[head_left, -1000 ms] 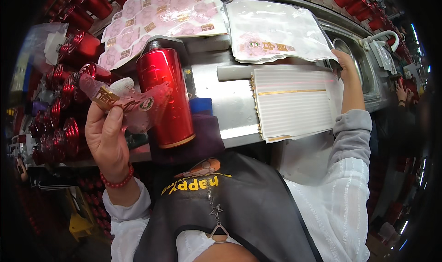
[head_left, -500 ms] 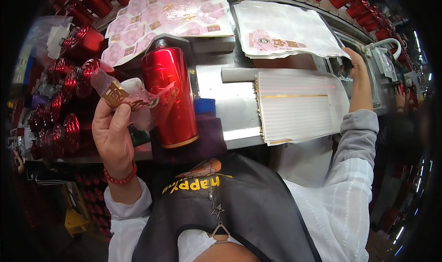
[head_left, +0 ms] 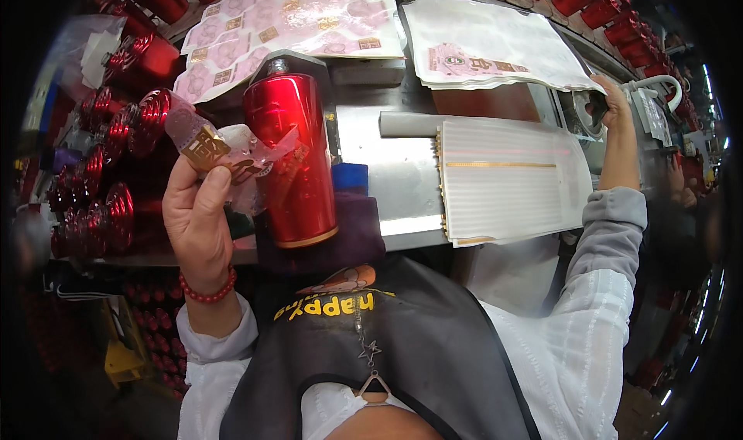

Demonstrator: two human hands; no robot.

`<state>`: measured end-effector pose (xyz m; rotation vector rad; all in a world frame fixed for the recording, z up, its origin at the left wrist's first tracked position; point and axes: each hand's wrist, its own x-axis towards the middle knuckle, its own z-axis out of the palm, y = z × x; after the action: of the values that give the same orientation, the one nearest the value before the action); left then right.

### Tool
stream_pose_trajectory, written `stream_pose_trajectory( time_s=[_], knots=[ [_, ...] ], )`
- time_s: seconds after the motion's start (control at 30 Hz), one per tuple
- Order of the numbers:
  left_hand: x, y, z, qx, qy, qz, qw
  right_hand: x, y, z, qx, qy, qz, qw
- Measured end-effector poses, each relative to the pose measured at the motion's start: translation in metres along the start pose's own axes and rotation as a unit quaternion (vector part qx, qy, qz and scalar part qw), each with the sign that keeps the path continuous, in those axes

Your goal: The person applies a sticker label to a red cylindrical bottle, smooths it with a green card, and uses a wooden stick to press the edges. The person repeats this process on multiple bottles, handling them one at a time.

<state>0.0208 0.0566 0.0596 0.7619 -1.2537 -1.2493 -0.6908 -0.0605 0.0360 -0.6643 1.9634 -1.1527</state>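
Observation:
My left hand (head_left: 203, 208) pinches a limp pink, clear and gold decal (head_left: 207, 147) between thumb and fingers. The decal curls, and its pink end hangs in front of a shiny red bottle (head_left: 298, 161); I cannot tell whether they touch. With its gold-rimmed end toward me, the bottle lies tilted on a dark rest, and a purple cloth (head_left: 357, 227) is below it. My right hand (head_left: 614, 103) reaches to the far right, at the corner of a stack of white decal sheets (head_left: 495, 41). Its fingertips are mostly hidden there, beside a metal basin (head_left: 588, 119).
Pink printed decal sheets (head_left: 286, 22) lie at the back left. A stack of white sheets with gold lines (head_left: 511, 184) sits at the table's near right. Many red bottles (head_left: 143, 57) crowd the left side and back. A white curved pipe (head_left: 669, 84) stands at the right.
The whole view has shifted slightly to the right. My left hand still holds the decal beside the bottle. My right hand stays by the sheet corner, with its fingers slightly lower.

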Motion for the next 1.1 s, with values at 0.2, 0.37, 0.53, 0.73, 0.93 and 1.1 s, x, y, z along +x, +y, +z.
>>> stream_pose_trajectory(
  time_s=[0.2,0.37,0.53,0.73,0.93,1.1],
  knots=[
    [0.001,0.008,0.012,0.02,0.042,0.011,0.999,-0.011,0.008,0.011,-0.001,-0.012,-0.017,1.0],
    [0.003,0.017,0.014,0.032,0.038,0.029,0.998,0.001,0.045,0.016,-0.078,-0.031,-0.008,0.996],
    [0.012,0.027,0.025,0.034,0.025,0.023,0.999,0.015,0.081,0.014,-0.124,0.001,0.016,0.992],
    [0.053,0.038,0.06,0.064,-0.14,0.034,0.987,-0.043,0.013,0.044,-0.435,0.028,-0.311,0.845],
    [0.082,0.009,0.11,0.175,-0.197,0.048,0.964,-0.245,-0.077,0.195,-0.149,-0.406,-0.537,0.724],
    [0.094,0.001,0.118,0.25,-0.238,-0.004,0.938,-0.253,-0.075,0.233,-0.042,-0.443,-0.51,0.736]
  ],
)
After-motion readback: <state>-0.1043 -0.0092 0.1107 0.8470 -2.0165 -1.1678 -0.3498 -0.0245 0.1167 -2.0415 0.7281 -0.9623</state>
